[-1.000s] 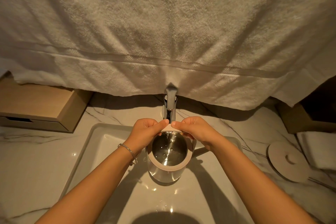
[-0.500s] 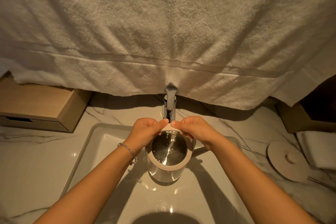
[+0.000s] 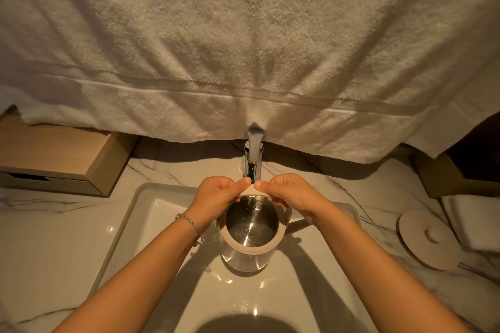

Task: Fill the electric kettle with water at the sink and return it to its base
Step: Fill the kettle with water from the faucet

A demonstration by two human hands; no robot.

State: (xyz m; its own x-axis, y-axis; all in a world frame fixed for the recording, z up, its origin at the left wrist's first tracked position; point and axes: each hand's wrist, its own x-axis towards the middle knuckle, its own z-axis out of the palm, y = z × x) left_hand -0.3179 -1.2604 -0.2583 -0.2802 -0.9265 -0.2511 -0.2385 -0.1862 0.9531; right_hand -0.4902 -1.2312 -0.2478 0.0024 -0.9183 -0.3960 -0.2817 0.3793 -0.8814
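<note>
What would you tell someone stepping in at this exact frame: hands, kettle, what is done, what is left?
Left hand: grip on the far left rim of the kettle.
Right hand: grip on the far right rim, by the spout.
Kettle: open, upright, held in the sink under the tap; a thin stream shows inside and water lies in the bottom.
Lid: on the counter to the right of the sink.
Done: kettle brought to the tap, filling begun.
Left: finish filling, close the tap, refit the lid, return the kettle to its base, which is not in view.
</note>
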